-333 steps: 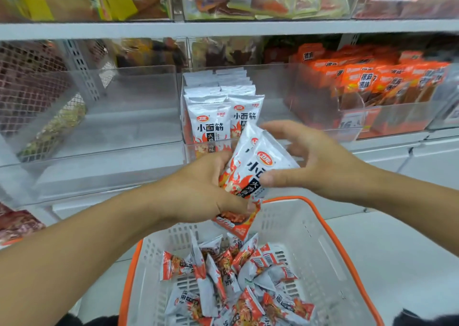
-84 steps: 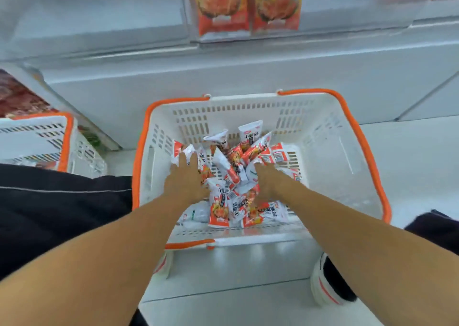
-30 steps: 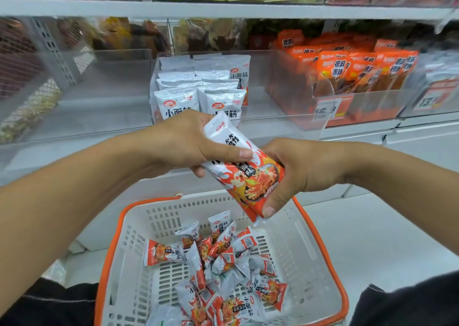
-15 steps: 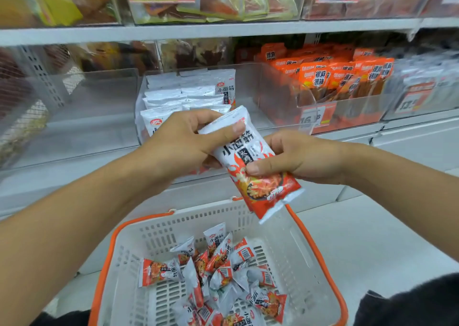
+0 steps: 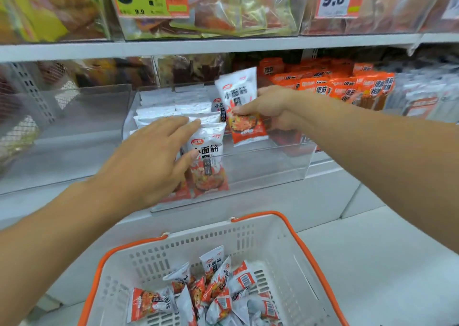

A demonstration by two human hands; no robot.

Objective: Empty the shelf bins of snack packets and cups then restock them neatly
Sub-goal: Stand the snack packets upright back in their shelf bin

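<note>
snack packets that you squared up between both hands half a second ago now sit in your right hand alone, pinched upright over the clear bin, right of the standing rows. your left hand lies flat-fingered on the front packets, steadying them. more wait in the basket. how many you're pinching is hidden, and the far shelves are blurred.
</note>
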